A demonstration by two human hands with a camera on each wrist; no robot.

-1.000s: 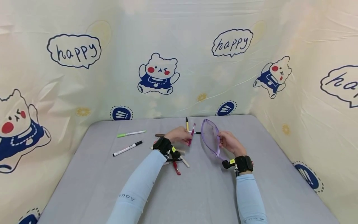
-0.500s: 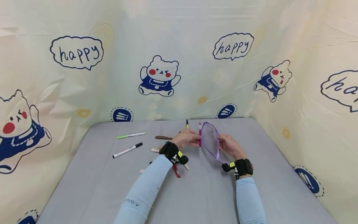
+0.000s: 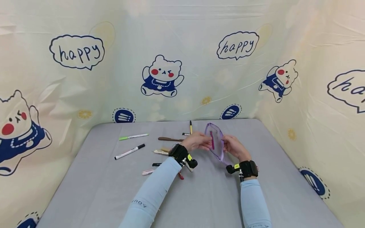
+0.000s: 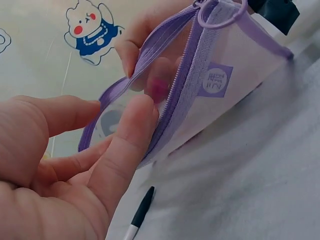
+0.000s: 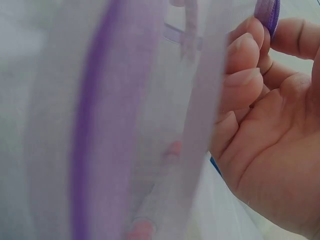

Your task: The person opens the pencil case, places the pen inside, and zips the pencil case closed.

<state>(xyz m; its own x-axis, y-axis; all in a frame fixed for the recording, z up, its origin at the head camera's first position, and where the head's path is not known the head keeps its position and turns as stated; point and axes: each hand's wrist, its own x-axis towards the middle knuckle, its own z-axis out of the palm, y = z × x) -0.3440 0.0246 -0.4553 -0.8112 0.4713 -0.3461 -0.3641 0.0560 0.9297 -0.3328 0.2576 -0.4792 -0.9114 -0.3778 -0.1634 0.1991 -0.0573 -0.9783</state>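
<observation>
A purple-edged, see-through zip pencil pouch (image 3: 218,144) stands with its mouth gaping toward the left. My right hand (image 3: 236,148) pinches its far rim, and in the right wrist view the fingers (image 5: 245,55) hold the purple edge. At the mouth is my left hand (image 3: 198,142), its fingertips just within the opening. In the left wrist view its fingers (image 4: 122,145) are spread apart, with no pen seen between them. A magenta pen (image 3: 212,144) lies inside the pouch opening, close to those fingertips; in the left wrist view only a magenta blur shows beyond them.
Left on the grey table lie a green pen (image 3: 134,136) and a black-capped marker (image 3: 129,152). A brown pen (image 3: 170,139) and a yellow pen with a black end (image 3: 191,127) are farther back. Several more pens lie partly under the left forearm, including a white one (image 3: 161,152).
My left hand has moved right, carrying the magenta pen from the table into the pouch mouth, and its fingers have come apart. The right hand keeps its hold on the pouch.
</observation>
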